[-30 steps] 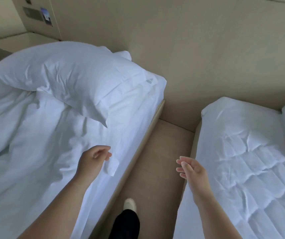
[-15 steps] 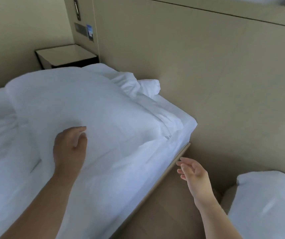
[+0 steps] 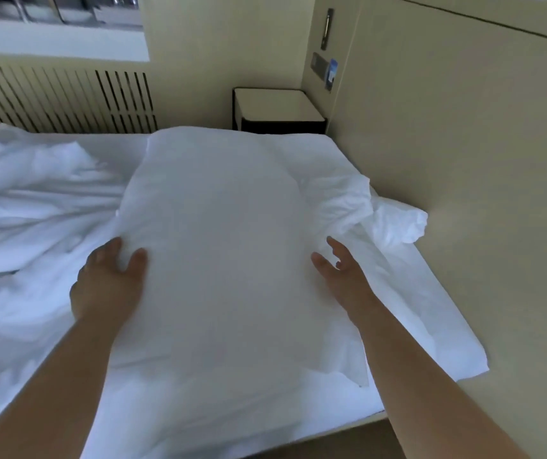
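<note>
A large white pillow (image 3: 219,246) lies lengthwise on the head end of a white bed (image 3: 408,329). My left hand (image 3: 106,283) rests on the pillow's left edge, thumb on top and fingertips sunk into the fabric. My right hand (image 3: 341,273) is at the pillow's right edge, fingers spread and relaxed, with its palm turned toward the pillow. Whether it touches the pillow is unclear. The loose end of the pillowcase (image 3: 371,210) is bunched up just beyond my right hand.
A rumpled white duvet (image 3: 26,207) covers the left of the bed. A beige headboard wall (image 3: 464,160) runs along the right. A small nightstand (image 3: 278,109) stands behind the bed in the corner, and a slatted radiator cover (image 3: 60,97) sits under the window.
I have turned and leaned over the bed, so the pillow now fills the middle. Both hands moved forward to the pillow's two sides; the right hand came in from over the aisle.
</note>
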Available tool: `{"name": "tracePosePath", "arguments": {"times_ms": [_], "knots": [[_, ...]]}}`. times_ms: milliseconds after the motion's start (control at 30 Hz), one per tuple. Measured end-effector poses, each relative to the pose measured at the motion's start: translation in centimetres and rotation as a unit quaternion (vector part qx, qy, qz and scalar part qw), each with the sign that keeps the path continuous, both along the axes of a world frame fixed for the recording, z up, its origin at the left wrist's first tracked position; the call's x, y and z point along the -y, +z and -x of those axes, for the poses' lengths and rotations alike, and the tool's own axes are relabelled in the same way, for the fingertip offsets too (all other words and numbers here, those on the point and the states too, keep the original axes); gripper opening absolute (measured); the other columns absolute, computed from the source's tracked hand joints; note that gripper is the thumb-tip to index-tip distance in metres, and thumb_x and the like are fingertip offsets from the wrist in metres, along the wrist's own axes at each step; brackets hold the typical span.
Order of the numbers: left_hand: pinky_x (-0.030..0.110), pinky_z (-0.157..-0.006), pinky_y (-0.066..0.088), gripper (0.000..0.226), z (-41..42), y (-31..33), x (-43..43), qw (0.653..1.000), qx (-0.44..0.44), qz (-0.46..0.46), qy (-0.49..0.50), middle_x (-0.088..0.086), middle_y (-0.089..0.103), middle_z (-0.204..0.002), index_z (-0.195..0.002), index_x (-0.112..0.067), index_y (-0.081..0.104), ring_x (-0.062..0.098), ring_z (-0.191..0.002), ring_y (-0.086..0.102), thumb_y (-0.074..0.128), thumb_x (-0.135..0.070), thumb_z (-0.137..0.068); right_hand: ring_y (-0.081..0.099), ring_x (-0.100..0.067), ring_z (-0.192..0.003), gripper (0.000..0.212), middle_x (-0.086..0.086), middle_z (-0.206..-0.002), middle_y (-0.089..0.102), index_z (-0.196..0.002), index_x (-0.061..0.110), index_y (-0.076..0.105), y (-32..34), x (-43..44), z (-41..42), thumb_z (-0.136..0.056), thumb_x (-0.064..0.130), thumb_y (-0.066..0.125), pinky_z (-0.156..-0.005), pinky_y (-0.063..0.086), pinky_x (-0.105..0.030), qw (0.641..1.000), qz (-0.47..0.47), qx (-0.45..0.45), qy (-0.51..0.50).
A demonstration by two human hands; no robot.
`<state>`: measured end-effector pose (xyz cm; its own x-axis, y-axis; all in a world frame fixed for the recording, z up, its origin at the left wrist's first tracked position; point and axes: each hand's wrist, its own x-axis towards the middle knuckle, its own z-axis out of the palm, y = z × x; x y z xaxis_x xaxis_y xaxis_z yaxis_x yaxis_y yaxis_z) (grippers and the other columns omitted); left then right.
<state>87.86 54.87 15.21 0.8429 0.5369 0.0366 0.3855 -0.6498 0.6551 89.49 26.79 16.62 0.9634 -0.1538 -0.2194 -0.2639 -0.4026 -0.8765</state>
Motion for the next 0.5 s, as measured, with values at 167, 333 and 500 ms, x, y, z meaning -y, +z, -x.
{"name": "tracePosePath", "arguments": {"times_ms": [167,333,500], "knots": [[0.044,-0.108,0.024,0.057,-5.4,-0.4,-1.4,0.996,-0.041,0.076,0.014,0.009,0.031,-0.148,-0.143,-0.018,0.03,0.032,-0.133,0.032,0.041,-0.043,-0.093,0.03,-0.017,-0.137,0.063,0.004,-0.15,0.027,-0.145,0.03,0.022,-0.9,-2.4,-5.8,-0.09,0.045,0.049,-0.109,0.027,-0.032,0.998,0.007,-0.043,0.04],[0.047,-0.106,0.03,0.073,-11.7,-1.5,-4.0,0.984,-0.054,0.171,0.009,0.013,0.036,-0.144,-0.144,-0.018,0.027,0.036,-0.129,0.037,0.047,-0.057,-0.085,0.033,-0.023,-0.135,0.079,0.001,-0.15,0.027,-0.147,0.027,0.012,-1.4,-4.4,-12.4,-0.084,0.055,0.05,-0.11,0.03,-0.039,0.997,-0.005,-0.071,0.002],[0.041,-0.106,0.028,0.067,-17.7,-2.2,-6.2,0.962,-0.046,0.269,0.017,0.009,0.034,-0.147,-0.146,-0.024,0.021,0.032,-0.131,0.036,0.048,-0.048,-0.089,0.032,-0.024,-0.135,0.085,-0.001,-0.151,0.023,-0.147,0.031,0.011,-2.1,-6.2,-18.7,-0.079,0.056,0.057,-0.11,0.029,-0.039,0.997,-0.01,-0.079,-0.016]]}}
